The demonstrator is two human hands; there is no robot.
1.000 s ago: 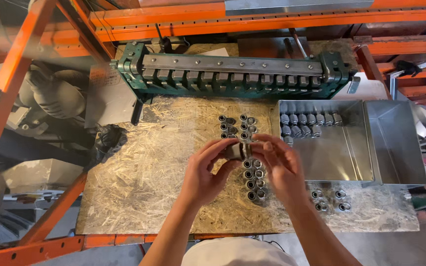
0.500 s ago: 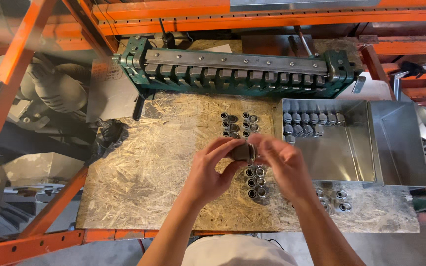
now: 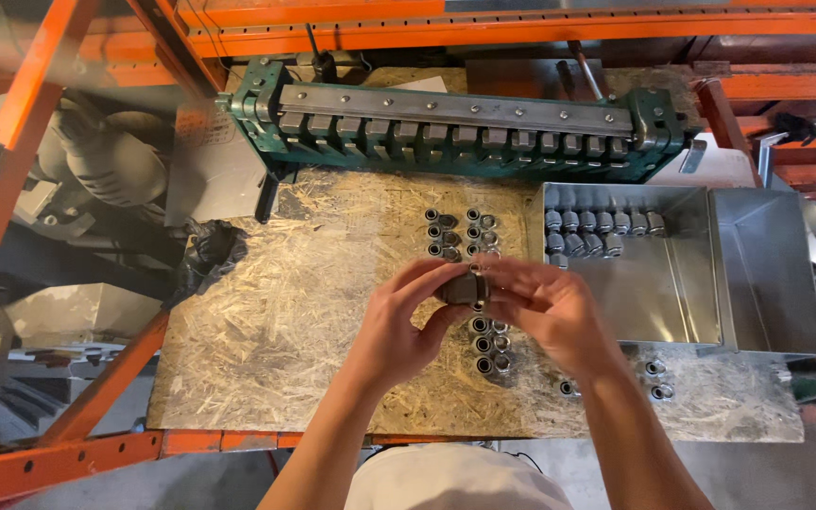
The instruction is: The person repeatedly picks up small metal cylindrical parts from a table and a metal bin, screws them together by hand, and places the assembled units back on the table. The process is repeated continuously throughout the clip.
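Observation:
Both hands meet over the middle of a chipboard worktop (image 3: 276, 321). My left hand (image 3: 403, 326) and my right hand (image 3: 545, 316) pinch the same small dark metal fitting (image 3: 463, 289) between their fingertips, left from one end, right from the other. Just beyond the hands several small metal fittings (image 3: 460, 231) stand in short rows on the board. More of them (image 3: 488, 345) stand in a column below the hands, partly hidden by my fingers.
A shiny metal tray (image 3: 672, 293) at the right holds several assembled fittings (image 3: 597, 231) along its far side. A few loose fittings (image 3: 655, 378) lie before it. A green metal bending machine (image 3: 455, 118) spans the back. Orange rack beams (image 3: 521, 33) frame the bench.
The hands have stayed together over the board, turning the small fitting between the fingertips; the view has drifted slightly. The fittings on the board have not moved.

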